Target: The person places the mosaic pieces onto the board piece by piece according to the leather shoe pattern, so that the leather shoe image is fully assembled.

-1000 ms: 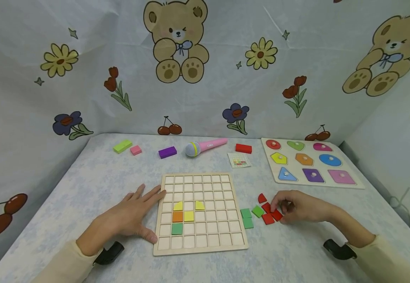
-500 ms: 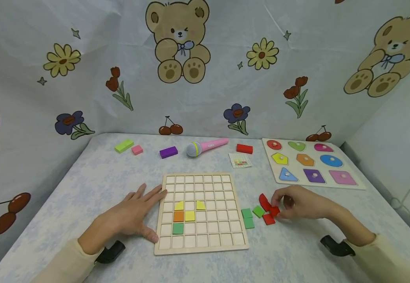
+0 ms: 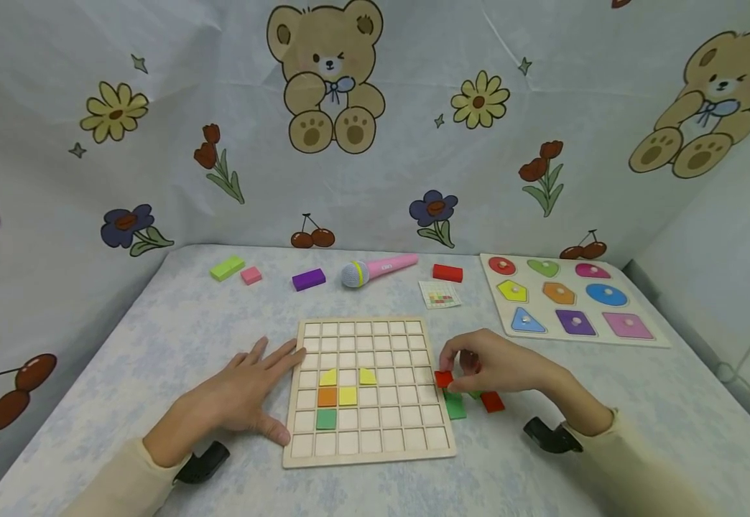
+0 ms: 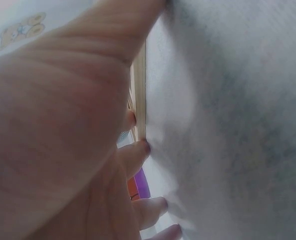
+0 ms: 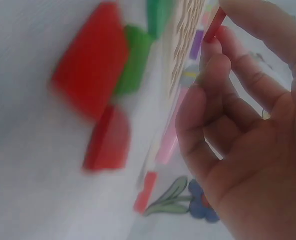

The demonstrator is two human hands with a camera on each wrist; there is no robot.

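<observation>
My right hand (image 3: 504,362) pinches a red square tile (image 3: 443,379) between thumb and fingers, over the right edge of the wooden grid board (image 3: 390,416). My left hand (image 3: 235,395) lies spread at the board's left edge, with fingertips and thumb touching the frame. Two yellow cut-corner tiles, a yellow square (image 3: 348,396), an orange square (image 3: 327,396) and a green square (image 3: 326,419) sit in the grid. Under my right hand are a green tile (image 3: 455,407) and a loose red tile (image 3: 493,402). The right wrist view shows a light-green tile (image 5: 133,60) and a curved red tile (image 5: 110,140).
At the back stand a lime block (image 3: 227,268), a pink block (image 3: 251,276), a purple block (image 3: 309,280), a toy microphone (image 3: 381,268) and a red block (image 3: 447,273). A pattern card (image 3: 440,295) lies behind the board. A knobbed shape puzzle (image 3: 572,327) lies back right.
My right hand has picked the red square tile from the pile of red pieces and carried it left to the board's right edge. The left hand stays where it was.
</observation>
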